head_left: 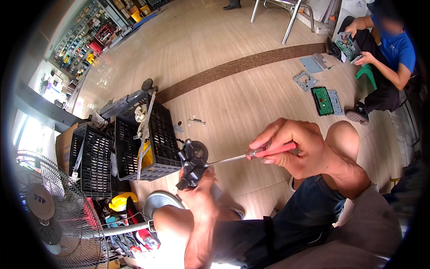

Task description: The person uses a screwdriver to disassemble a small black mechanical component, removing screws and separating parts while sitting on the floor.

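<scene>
My right hand (304,150) is closed around the red handle of a screwdriver (227,159). Its metal shaft points left, and the tip meets the side of a black mechanical part (192,169). That part has a round dark disc at its far end and a few bright metal bits on it; I cannot make out its exact kind. From below, my left hand (200,195) grips it above my knees, the fingers partly hidden behind it.
Left of my hands stand black plastic crates (154,134) and a caged fan (42,201). Small metal pieces (197,121) lie on the floor beyond. At right, a person in a blue shirt (398,51) holds a circuit board unit (348,47), near a green circuit board (322,101) and metal plates (305,80).
</scene>
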Demonstrator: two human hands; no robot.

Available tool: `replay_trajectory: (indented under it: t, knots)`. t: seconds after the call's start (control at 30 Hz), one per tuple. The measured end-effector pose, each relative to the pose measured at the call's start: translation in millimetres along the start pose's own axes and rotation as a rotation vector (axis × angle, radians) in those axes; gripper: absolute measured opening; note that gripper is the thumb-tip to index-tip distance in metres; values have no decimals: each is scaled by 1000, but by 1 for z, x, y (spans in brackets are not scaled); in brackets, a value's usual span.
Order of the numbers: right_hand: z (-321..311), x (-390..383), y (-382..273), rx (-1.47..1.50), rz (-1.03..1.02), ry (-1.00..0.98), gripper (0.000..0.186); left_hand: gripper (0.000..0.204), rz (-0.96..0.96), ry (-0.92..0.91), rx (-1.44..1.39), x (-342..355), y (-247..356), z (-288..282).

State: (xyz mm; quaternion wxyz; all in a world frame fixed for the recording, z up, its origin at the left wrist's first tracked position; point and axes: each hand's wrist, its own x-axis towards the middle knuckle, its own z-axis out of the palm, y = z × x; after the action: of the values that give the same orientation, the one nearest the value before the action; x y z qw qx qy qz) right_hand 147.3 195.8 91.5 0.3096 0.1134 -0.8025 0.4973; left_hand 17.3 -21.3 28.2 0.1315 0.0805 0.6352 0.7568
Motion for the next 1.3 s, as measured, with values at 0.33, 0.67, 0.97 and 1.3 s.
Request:
replay_trajectory:
  t: [0.33, 0.67, 0.97, 1.3]
  knots:
    - [3, -1, -1, -18, -4, 14, 27, 29, -20, 15, -10, -2, 3, 1]
    - [4, 0, -2, -21, 6, 10, 27, 29, -1, 14, -7, -1, 4, 1]
    - [-1, 1, -4, 77, 46, 157, 24, 31, 18, -25, 5, 2, 0, 0]
    - [10, -1, -4, 176, -12, 253, 24, 36, 44, -63, 27, -2, 3, 6]
